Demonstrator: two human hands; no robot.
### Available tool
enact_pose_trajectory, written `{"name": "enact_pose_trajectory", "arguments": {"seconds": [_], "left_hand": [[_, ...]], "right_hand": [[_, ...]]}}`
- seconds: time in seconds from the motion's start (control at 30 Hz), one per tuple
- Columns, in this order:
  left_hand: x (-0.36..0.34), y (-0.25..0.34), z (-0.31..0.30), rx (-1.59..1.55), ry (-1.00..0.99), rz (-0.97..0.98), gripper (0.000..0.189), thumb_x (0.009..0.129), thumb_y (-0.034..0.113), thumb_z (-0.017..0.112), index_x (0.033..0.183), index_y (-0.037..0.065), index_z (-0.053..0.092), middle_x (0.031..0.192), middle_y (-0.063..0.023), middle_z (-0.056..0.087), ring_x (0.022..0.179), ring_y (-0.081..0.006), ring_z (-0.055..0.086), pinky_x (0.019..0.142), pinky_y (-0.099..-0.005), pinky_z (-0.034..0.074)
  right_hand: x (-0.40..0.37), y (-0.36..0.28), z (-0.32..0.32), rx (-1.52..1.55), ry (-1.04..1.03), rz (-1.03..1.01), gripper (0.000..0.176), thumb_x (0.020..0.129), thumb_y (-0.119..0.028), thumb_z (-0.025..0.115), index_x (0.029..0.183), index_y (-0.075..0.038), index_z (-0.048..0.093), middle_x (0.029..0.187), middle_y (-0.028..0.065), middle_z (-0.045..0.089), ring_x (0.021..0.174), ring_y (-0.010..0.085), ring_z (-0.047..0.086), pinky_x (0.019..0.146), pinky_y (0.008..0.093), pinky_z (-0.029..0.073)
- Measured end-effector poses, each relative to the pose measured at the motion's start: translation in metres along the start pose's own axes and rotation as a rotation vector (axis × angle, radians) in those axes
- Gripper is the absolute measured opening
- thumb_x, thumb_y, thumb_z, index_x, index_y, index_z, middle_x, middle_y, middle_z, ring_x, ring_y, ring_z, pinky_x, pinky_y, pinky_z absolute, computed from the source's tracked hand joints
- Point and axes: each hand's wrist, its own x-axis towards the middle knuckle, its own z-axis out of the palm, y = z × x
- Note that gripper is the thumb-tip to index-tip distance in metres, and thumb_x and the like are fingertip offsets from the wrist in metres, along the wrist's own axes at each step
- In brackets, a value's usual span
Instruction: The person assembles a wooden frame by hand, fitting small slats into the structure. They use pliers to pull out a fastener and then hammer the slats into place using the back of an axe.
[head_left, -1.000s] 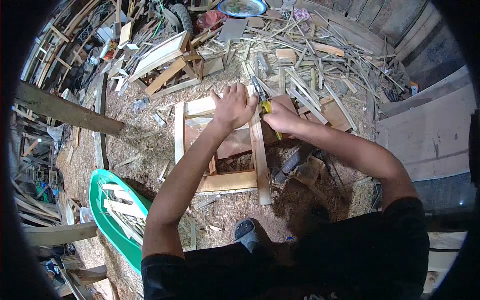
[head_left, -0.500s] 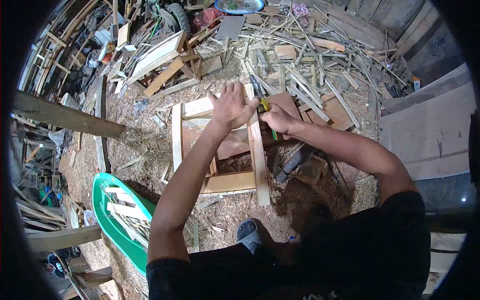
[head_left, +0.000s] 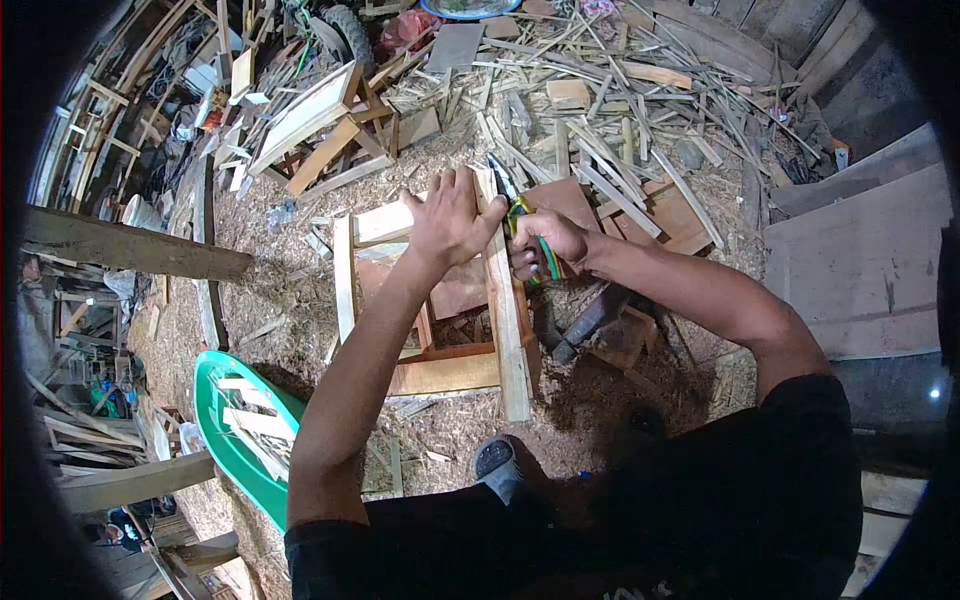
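Observation:
My left hand (head_left: 449, 222) presses palm-down on the far part of a wooden frame (head_left: 512, 350), fingers spread and its thumb reaching across the right rail. The frame is made of pale, square-cut timber joined by crosspieces and lies on the ground. In my closed right hand (head_left: 552, 243) is a hand tool with a yellow-and-green handle (head_left: 547, 262). Its narrow, tapering metal end (head_left: 503, 180) points away from me along the right rail's outer side. My fingers cover much of the handle, so I cannot tell the tool's exact kind.
A green tub (head_left: 213, 405) with wood strips stands at the left. Another wooden piece (head_left: 310, 115) lies tilted at the far left. Offcuts (head_left: 600, 130) are heaped behind the frame. Brown boards (head_left: 672, 222) lie right of it. A thick beam (head_left: 130, 243) juts in from the left.
The tool in my right hand has tilted, showing more of its green handle, and my right wrist has turned. The frame and my left hand sit slightly farther left in view.

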Motion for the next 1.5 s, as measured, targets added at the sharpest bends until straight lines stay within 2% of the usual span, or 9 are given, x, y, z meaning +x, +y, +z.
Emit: {"name": "enact_pose_trajectory", "arguments": {"seconds": [0.37, 0.47, 0.67, 0.7, 0.8, 1.03, 1.2, 1.43, 1.5], "left_hand": [[0.001, 0.007, -0.008, -0.023, -0.031, -0.048, 0.063, 0.088, 0.055, 0.044, 0.112, -0.003, 0.049, 0.119, -0.0241, 0.055, 0.123, -0.0397, 0.048, 0.096, -0.079, 0.02], [0.004, 0.006, -0.01, -0.04, -0.061, -0.066, 0.064, 0.087, 0.056, 0.045, 0.112, -0.002, 0.049, 0.12, -0.0233, 0.055, 0.122, -0.0399, 0.048, 0.097, -0.0785, 0.02], [0.005, 0.007, -0.007, -0.023, -0.045, -0.092, 0.07, 0.083, 0.058, 0.048, 0.115, -0.004, 0.051, 0.126, -0.0217, 0.055, 0.127, -0.0396, 0.044, 0.102, -0.0778, 0.014], [0.006, 0.015, -0.015, -0.035, -0.127, -0.157, 0.072, 0.082, 0.059, 0.049, 0.117, -0.005, 0.052, 0.128, -0.0225, 0.054, 0.13, -0.0391, 0.042, 0.105, -0.0764, 0.009], [0.005, 0.02, -0.007, -0.012, -0.036, -0.199, 0.075, 0.082, 0.06, 0.05, 0.117, -0.006, 0.051, 0.128, -0.0241, 0.054, 0.131, -0.0389, 0.042, 0.107, -0.0746, 0.007], [0.005, 0.017, -0.006, -0.053, -0.004, -0.195, 0.071, 0.086, 0.058, 0.047, 0.115, -0.007, 0.052, 0.125, -0.0246, 0.054, 0.128, -0.0404, 0.044, 0.106, -0.0744, 0.009], [0.008, 0.01, -0.009, -0.087, 0.0, -0.185, 0.066, 0.085, 0.054, 0.051, 0.111, -0.007, 0.052, 0.123, -0.0243, 0.054, 0.126, -0.0416, 0.045, 0.106, -0.0749, 0.011], [0.003, 0.016, -0.013, -0.089, -0.01, -0.139, 0.082, 0.077, 0.056, 0.06, 0.13, -0.004, 0.043, 0.134, -0.0277, 0.048, 0.136, -0.0435, 0.035, 0.109, -0.0726, 0.01], [0.002, 0.011, -0.014, -0.091, -0.046, -0.109, 0.088, 0.073, 0.058, 0.062, 0.132, -0.003, 0.041, 0.135, -0.0285, 0.046, 0.138, -0.0433, 0.032, 0.109, -0.0719, 0.009]], "right_hand": [[-0.006, -0.013, 0.002, 0.139, -0.301, 0.032, 0.012, 0.08, -0.009, 0.049, 0.091, -0.012, 0.054, 0.067, -0.0011, 0.045, 0.056, 0.0111, 0.041, 0.056, 0.0286, 0.038], [-0.018, -0.014, 0.012, 0.071, -0.069, 0.009, 0.006, 0.086, -0.012, 0.051, 0.091, -0.011, 0.054, 0.071, -0.0002, 0.048, 0.058, 0.0126, 0.046, 0.058, 0.0299, 0.041], [0.01, -0.009, -0.018, -1.175, 0.5, -0.407, 0.014, 0.095, -0.019, 0.055, 0.101, -0.006, 0.056, 0.078, 0.0028, 0.056, 0.07, 0.0152, 0.057, 0.063, 0.0317, 0.048], [0.02, 0.004, -0.021, -1.138, 0.483, -0.725, 0.036, 0.092, -0.031, 0.061, 0.107, 0.001, 0.058, 0.094, 0.0155, 0.068, 0.083, 0.0283, 0.067, 0.076, 0.044, 0.051], [0.014, 0.013, 0.002, -1.271, 0.915, -0.618, 0.038, 0.089, -0.03, 0.064, 0.108, 0.002, 0.054, 0.093, 0.022, 0.067, 0.089, 0.0377, 0.067, 0.076, 0.0463, 0.051], [0.032, 0.008, -0.029, -1.236, 0.591, -1.029, 0.037, 0.086, -0.014, 0.063, 0.112, 0.003, 0.042, 0.094, 0.0252, 0.06, 0.093, 0.0402, 0.062, 0.076, 0.0442, 0.049], [0.017, -0.01, -0.033, -1.422, 0.402, -0.896, 0.04, 0.093, -0.017, 0.062, 0.122, 0.0, 0.04, 0.108, 0.0179, 0.057, 0.101, 0.0298, 0.058, 0.08, 0.0391, 0.048], [0.013, -0.053, -0.034, -1.761, 0.398, -0.301, 0.054, 0.07, -0.047, 0.085, 0.099, -0.006, 0.065, 0.087, 0.0063, 0.068, 0.081, 0.0159, 0.062, 0.072, 0.0329, 0.051], [0.02, -0.051, -0.052, -1.453, 0.149, -0.38, 0.061, 0.069, -0.055, 0.083, 0.1, -0.005, 0.066, 0.087, 0.005, 0.068, 0.081, 0.0174, 0.063, 0.072, 0.0336, 0.051]]}}
